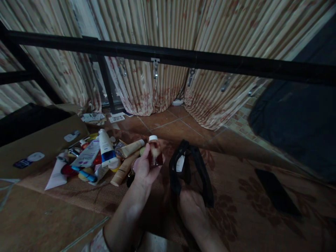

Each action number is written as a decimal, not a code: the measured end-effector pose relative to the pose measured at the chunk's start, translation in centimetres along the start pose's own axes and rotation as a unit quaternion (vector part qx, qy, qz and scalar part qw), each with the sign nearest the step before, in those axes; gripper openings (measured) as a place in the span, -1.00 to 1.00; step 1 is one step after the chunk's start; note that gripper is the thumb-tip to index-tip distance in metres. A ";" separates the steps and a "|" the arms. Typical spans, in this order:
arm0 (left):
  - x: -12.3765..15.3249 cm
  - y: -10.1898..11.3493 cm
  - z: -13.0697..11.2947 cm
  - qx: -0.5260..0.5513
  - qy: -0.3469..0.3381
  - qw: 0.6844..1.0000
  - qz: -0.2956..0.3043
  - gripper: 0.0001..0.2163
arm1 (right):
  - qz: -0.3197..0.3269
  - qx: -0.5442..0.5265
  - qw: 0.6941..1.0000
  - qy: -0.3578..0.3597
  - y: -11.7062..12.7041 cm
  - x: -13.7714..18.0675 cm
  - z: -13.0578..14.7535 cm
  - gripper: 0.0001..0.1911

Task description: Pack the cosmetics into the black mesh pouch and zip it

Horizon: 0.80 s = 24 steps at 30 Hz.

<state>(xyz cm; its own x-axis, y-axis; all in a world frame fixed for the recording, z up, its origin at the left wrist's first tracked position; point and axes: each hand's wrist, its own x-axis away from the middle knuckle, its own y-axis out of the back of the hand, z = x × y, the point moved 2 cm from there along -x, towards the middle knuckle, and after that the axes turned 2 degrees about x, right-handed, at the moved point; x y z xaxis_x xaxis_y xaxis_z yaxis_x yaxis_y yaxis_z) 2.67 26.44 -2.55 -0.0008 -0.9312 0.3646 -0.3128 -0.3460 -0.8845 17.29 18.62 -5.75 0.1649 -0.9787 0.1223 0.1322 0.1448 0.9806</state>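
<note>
A small clear bottle [155, 154] with a white cap and dark red liquid is in my left hand [145, 169], fingers wrapped round it. To the right, a black pouch [207, 175] stands with its top spread apart, and a white item [180, 163] shows inside. My right hand [192, 206] is closed on the pouch's near rim; its fingertips are partly hidden. Left of the bottle lies a pile of cosmetics, among them a white and blue tube [106, 148], a beige tube [132, 148], a brown tube [124, 169] and a blue razor-like item [84, 174].
A cardboard box [52, 143] sits at the far left. Papers [117, 118] lie on the tiled floor behind the patterned mat [231, 189]. A black phone-like slab [277, 191] rests at right. A black metal bar [168, 54] crosses before the curtains [168, 87].
</note>
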 end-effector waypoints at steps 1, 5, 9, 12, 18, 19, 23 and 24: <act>-0.1 0.1 -0.1 0.010 0.012 1.000 0.000 -0.89 | 0.000 0.001 1.000 -0.001 -0.1 0.0 0.0 -0.54; 0.0 0.1 0.0 0.010 0.037 0.999 0.018 -0.82 | 0.003 0.001 1.000 -0.010 -0.2 0.0 -0.1 -0.51; 0.6 -0.1 0.1 -0.023 0.025 0.997 0.064 -0.65 | -0.007 0.001 1.000 0.007 -0.1 0.1 -0.1 -0.53; 0.9 -0.2 0.2 -0.059 0.020 0.991 0.119 -0.55 | 0.003 0.002 1.000 0.004 0.0 0.1 0.0 -0.54; 1.9 -0.9 0.5 -0.142 -0.009 0.963 0.230 -0.27 | -0.011 0.016 1.000 0.003 0.8 0.3 0.4 -0.54; 2.0 -1.0 0.6 -0.156 -0.013 0.958 0.242 -0.24 | -0.016 0.015 1.000 0.007 0.9 0.4 0.4 -0.55; 2.4 -1.3 0.9 -0.189 -0.025 0.944 0.268 -0.14 | -0.034 0.007 0.999 0.019 0.4 0.4 0.1 -0.60; 2.4 -1.3 0.9 -0.194 -0.027 0.942 0.271 -0.13 | -0.037 0.007 0.999 0.019 0.3 0.4 0.1 -0.60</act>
<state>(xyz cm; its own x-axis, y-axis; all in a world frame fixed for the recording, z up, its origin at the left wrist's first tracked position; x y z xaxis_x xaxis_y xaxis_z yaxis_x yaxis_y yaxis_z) 3.93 24.58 -0.77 -0.2164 -0.9670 -0.1347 -0.6040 0.2410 -0.7597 17.33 18.26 -5.42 0.1916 -0.9805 0.0444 0.1323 0.0706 0.9887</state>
